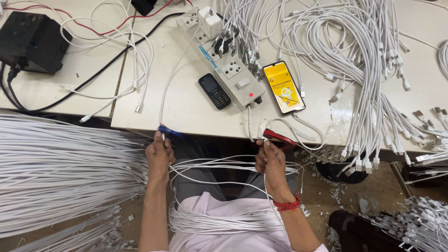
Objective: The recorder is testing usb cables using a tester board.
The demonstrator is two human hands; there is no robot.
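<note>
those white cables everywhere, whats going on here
A person seated at the table edge holds one end of a white cable in each hand. The left hand has its end at a blue clip, the right hand at a red clip. More cables lie across the lap, beside a power strip and two phones.

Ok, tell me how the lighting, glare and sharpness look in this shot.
Head view: even, soft light on the table, faint shadows only; the smartphone screen glows bright yellow without glare; left hand and right hand are sharp; straight edges bow slightly near the corners; the floor beneath is dimmer.
</note>
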